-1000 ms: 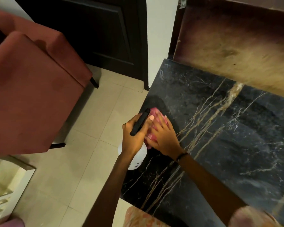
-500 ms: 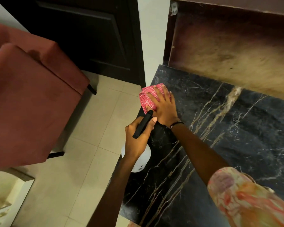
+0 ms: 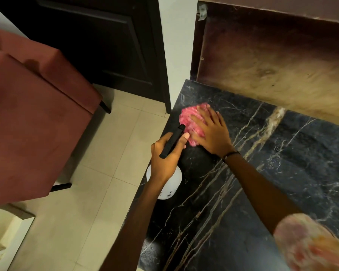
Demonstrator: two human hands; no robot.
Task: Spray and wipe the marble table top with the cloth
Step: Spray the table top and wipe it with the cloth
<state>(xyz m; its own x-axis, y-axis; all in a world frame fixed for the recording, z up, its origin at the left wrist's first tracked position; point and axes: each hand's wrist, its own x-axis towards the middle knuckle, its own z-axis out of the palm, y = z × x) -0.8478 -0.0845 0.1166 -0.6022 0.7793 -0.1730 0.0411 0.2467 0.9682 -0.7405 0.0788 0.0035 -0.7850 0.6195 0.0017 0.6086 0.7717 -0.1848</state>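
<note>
- The right hand (image 3: 209,132) is lying flat with fingers spread on the pink cloth (image 3: 188,118), pressing it onto the marble top (image 3: 282,173) near the far left corner; the open palm is likely spreading pressure so the cloth is wiping a wide patch
- The left hand (image 3: 164,155) is wrapping around the black handle of the spray bottle (image 3: 169,184), thumb lying along it, holding the bottle upright at the top's left edge; its white body is hanging below the fist, and whether it is resting on the marble cannot be told
- The bottle is staying just beside the cloth, probably so that a fresh spray is needing no second reach
- The two hands are close but not touching
- The rest of the top is lying to the right, seemingly awaiting its wipe
- A red chair (image 3: 33,124) is standing on the tiled floor (image 3: 98,188), well apart from the top
</note>
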